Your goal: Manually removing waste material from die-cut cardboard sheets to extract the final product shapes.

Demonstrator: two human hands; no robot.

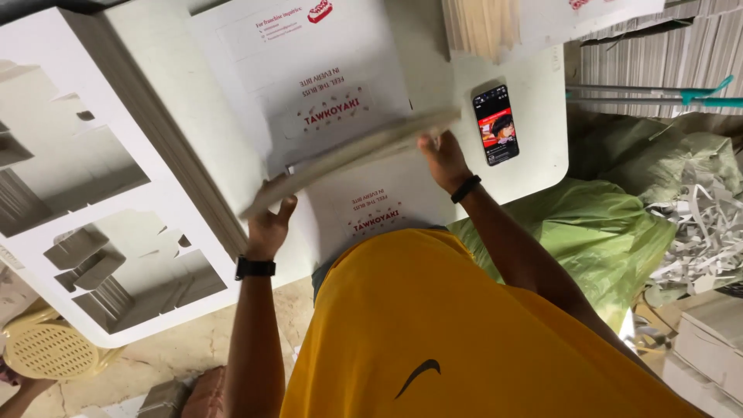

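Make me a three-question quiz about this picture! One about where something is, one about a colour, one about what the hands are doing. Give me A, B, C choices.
1. Where is the phone?
A. On the white table, to the right of the hands
B. On the floor
C. In a hand

2. What colour is the person's shirt?
A. Blue
B. Yellow
C. Red

3. What is the stack of flat card sheets doing?
A. Lying untouched
B. Held up by both hands
C. Rolled into a tube

Answers:
1 A, it lies screen up on the tabletop.
2 B, the shirt is yellow.
3 B, the left hand and right hand grip its edge, tilted.
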